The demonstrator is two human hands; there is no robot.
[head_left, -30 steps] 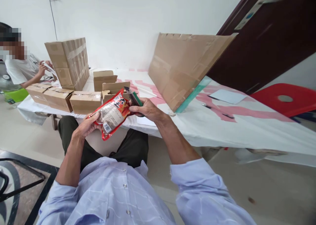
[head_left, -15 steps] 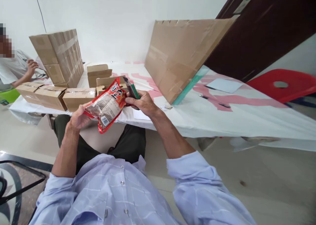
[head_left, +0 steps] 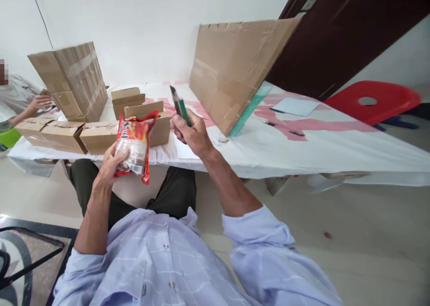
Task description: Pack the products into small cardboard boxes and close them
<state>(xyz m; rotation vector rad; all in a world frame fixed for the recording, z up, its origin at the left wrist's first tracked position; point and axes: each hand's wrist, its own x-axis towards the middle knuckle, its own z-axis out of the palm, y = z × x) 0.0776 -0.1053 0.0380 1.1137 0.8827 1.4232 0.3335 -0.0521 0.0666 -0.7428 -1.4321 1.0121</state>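
My left hand [head_left: 112, 165] grips a red plastic food packet [head_left: 136, 142] by its lower left side, thumb across the front. The packet has a clear window, printed text and a barcode, and is held upright above my lap. My right hand [head_left: 191, 129] is closed around a box cutter [head_left: 176, 101], its dark pointed end up and a green part beside it. Whether the green part is a separate item I cannot tell. The right hand is apart from the packet. Behind the packet stands an open cardboard box [head_left: 159, 129], partly hidden by it.
Small cardboard boxes [head_left: 63, 135] line the table's left front, before a tall taped carton [head_left: 79, 82]. A large cardboard sheet or carton [head_left: 235, 68] leans at the back. Paper [head_left: 295, 106] lies on the white-covered table [head_left: 336, 151]. A red stool [head_left: 372, 100] is at right; a person's hand [head_left: 42, 102] at left.
My right hand has come off the packet and lifted the box cutter away from it. My left hand has turned the packet more upright. The view has shifted slightly right.
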